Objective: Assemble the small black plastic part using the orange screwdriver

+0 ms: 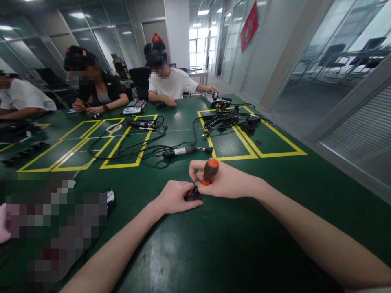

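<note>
My left hand rests on the green table, its fingers and thumb around a small black part that lies on the surface. Just right of it, my right hand is closed around a screwdriver with a brown and orange handle. The handle leans up out of the fist, orange end on top. Fingers hide the screwdriver's shaft and tip, which are close to the black part. Whether they touch it, I cannot tell.
Beyond my hands lie a black and silver electric screwdriver, looped cables and a heap of black adapters on the green table, marked with yellow tape. Small screws lie at right. People sit across; one person's hand touches a small device.
</note>
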`<action>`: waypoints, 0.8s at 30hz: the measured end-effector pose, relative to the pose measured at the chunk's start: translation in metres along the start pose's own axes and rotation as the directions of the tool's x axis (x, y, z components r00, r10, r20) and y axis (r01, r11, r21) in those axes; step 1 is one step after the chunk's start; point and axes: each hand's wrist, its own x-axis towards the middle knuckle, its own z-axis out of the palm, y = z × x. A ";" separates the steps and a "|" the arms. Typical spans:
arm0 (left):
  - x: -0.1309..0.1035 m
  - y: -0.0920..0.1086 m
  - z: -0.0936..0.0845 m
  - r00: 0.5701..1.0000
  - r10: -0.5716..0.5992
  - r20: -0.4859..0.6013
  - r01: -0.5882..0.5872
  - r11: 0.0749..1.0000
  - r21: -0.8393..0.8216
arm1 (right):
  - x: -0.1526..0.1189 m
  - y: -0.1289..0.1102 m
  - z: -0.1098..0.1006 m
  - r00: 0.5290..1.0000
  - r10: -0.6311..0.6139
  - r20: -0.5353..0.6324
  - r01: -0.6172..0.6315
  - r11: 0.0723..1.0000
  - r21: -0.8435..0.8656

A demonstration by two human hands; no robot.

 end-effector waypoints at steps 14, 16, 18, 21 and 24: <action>-0.001 0.000 0.000 1.000 0.002 -0.008 -0.002 1.000 0.005 | 0.000 -0.003 -0.001 1.000 0.005 -0.020 -0.006 1.000 -0.021; -0.001 -0.001 0.000 1.000 0.010 -0.010 -0.010 1.000 0.011 | 0.001 -0.001 -0.001 1.000 -0.011 -0.028 0.010 1.000 -0.026; -0.001 -0.002 0.000 1.000 0.016 -0.005 -0.016 1.000 0.012 | 0.001 0.000 0.000 0.999 -0.022 -0.041 0.020 0.999 -0.040; 0.000 -0.003 0.001 1.000 0.016 -0.004 -0.016 1.000 0.010 | 0.002 0.000 0.002 0.999 -0.028 -0.044 0.025 0.998 -0.060; 0.001 -0.003 0.001 1.000 0.013 -0.008 -0.013 1.000 0.018 | 0.002 -0.002 0.002 0.999 -0.030 -0.041 0.027 0.997 -0.071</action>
